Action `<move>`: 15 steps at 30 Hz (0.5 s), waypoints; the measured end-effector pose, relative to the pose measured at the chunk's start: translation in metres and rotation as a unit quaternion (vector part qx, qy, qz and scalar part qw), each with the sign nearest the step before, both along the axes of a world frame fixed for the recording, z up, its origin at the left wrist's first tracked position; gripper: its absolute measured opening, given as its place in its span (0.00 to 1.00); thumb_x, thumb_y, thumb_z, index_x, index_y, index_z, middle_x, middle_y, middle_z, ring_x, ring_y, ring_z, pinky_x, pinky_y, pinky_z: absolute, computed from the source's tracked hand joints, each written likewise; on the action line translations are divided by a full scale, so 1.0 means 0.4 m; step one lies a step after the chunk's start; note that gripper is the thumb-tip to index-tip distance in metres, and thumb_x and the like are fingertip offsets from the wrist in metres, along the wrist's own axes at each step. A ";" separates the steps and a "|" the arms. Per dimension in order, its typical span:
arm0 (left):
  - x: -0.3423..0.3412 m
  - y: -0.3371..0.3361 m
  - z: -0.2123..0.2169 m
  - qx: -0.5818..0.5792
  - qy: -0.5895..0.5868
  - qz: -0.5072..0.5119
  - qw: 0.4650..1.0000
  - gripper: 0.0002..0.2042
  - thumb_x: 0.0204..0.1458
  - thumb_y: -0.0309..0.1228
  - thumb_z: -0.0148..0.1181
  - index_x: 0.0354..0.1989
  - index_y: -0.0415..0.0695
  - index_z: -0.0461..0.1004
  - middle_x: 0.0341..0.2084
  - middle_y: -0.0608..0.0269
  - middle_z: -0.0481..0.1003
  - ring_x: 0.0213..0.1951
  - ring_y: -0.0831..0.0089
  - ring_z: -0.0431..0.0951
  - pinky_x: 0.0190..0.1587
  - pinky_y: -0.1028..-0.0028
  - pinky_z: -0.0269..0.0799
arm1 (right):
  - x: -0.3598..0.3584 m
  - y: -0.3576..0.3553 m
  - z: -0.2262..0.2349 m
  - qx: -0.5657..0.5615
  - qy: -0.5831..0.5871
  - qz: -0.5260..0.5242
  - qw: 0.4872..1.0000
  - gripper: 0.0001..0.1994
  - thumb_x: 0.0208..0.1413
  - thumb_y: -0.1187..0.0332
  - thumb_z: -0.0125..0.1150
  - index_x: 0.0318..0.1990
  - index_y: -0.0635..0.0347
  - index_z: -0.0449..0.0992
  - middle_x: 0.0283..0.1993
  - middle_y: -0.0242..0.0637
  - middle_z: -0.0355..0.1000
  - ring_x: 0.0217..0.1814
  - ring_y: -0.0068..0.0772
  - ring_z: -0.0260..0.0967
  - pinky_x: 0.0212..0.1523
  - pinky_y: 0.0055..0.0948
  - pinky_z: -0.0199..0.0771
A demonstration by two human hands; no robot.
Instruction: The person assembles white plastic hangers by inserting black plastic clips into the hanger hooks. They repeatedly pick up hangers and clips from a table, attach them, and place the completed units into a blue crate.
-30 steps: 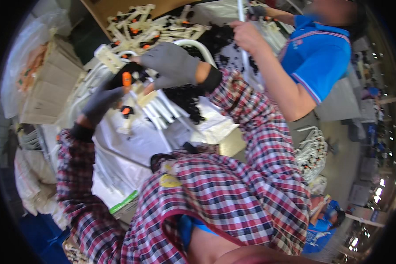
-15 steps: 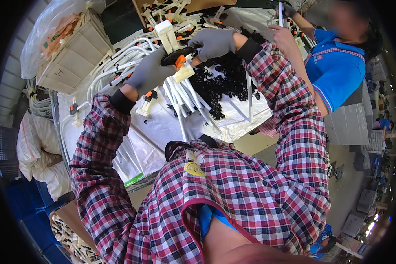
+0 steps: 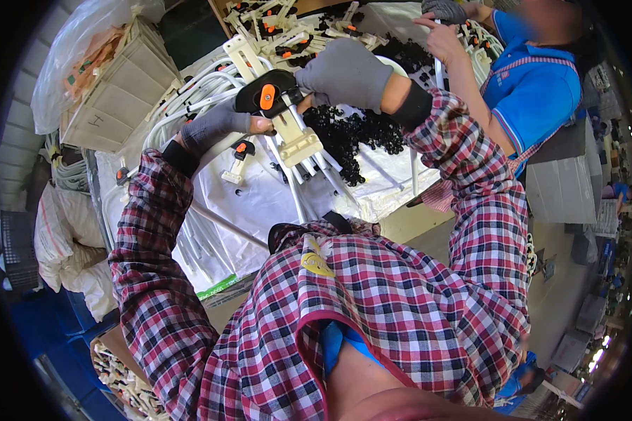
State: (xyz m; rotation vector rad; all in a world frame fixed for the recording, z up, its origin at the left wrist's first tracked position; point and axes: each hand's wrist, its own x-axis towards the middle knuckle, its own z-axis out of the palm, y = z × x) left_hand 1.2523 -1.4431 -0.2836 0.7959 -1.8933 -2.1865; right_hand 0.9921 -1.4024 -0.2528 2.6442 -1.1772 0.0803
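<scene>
Above the table, both my grey-gloved hands hold a cream plastic bracket [image 3: 298, 140] with a black clamp plate [image 3: 279, 83] and an orange lever [image 3: 267, 97] on it. My left hand [image 3: 214, 126] grips the plate's lower left edge, its bare thumb tip at the rim. My right hand [image 3: 347, 74] is closed on the right side of the clamp; its fingertips are partly hidden. Beneath the bracket lie white tubes [image 3: 291, 186] and a pile of small black parts [image 3: 358, 137]. A similar small bracket with an orange lever [image 3: 237, 161] lies just below my left hand.
More cream brackets [image 3: 281, 24] are heaped at the table's far side. A cream crate [image 3: 119, 84] stands at the far left, beside white sacks [image 3: 67, 238]. At the right, a co-worker in a blue shirt [image 3: 534, 91] handles a white tube [image 3: 439, 70]. Grey boxes [image 3: 562, 182] stand behind.
The bracket has turned, so the black plate and orange lever now face upward. My left hand has shifted left and my right hand slightly right. The co-worker's hands have moved a little left.
</scene>
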 end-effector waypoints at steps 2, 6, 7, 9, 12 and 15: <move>-0.015 0.019 0.011 0.015 0.021 0.021 0.999 0.39 0.45 0.38 0.67 0.68 0.40 0.60 0.60 0.57 0.68 0.60 0.68 0.67 0.65 0.70 0.58 | -0.014 0.001 -0.044 -0.046 -0.039 -0.009 0.998 0.14 0.46 0.49 0.66 0.29 0.47 0.79 0.21 0.36 0.72 0.27 0.45 0.74 0.27 0.42 0.70; -0.081 0.026 0.011 -0.071 0.089 0.014 0.993 0.41 0.44 0.37 0.66 0.69 0.38 0.58 0.60 0.58 0.68 0.62 0.69 0.63 0.68 0.72 0.50 | -0.043 0.008 -0.108 -0.139 -0.121 -0.041 0.982 0.16 0.39 0.47 0.69 0.30 0.46 0.78 0.22 0.31 0.71 0.27 0.39 0.73 0.31 0.37 0.68; -0.084 -0.003 0.007 -0.071 0.013 0.011 0.997 0.39 0.45 0.36 0.68 0.67 0.36 0.60 0.59 0.60 0.68 0.60 0.70 0.66 0.65 0.72 0.55 | -0.052 0.016 -0.115 -0.149 -0.142 -0.053 0.977 0.17 0.38 0.47 0.70 0.31 0.46 0.78 0.22 0.30 0.71 0.28 0.38 0.73 0.33 0.36 0.68; -0.118 -0.034 0.036 -0.077 -0.047 -0.001 0.996 0.37 0.46 0.34 0.71 0.64 0.35 0.63 0.57 0.61 0.69 0.56 0.71 0.68 0.62 0.72 0.59 | -0.077 0.042 -0.104 -0.150 -0.201 -0.080 0.965 0.23 0.38 0.48 0.71 0.39 0.50 0.75 0.38 0.30 0.72 0.44 0.36 0.71 0.48 0.39 0.66; -0.152 -0.052 0.044 -0.123 0.038 0.051 0.990 0.30 0.46 0.25 0.68 0.61 0.36 0.67 0.50 0.63 0.74 0.51 0.74 0.72 0.55 0.73 0.67 | -0.114 0.125 -0.160 -0.222 -0.307 -0.137 0.915 0.28 0.44 0.62 0.72 0.56 0.48 0.72 0.62 0.34 0.65 0.62 0.43 0.62 0.61 0.42 0.62; -0.097 0.039 0.036 -0.333 0.080 0.014 0.939 0.33 0.43 0.19 0.65 0.63 0.38 0.64 0.53 0.61 0.71 0.53 0.73 0.72 0.57 0.72 0.66 | -0.092 0.350 -0.450 -0.103 -0.458 -0.272 0.840 0.19 0.51 0.73 0.63 0.52 0.56 0.73 0.58 0.42 0.68 0.60 0.48 0.66 0.60 0.40 0.67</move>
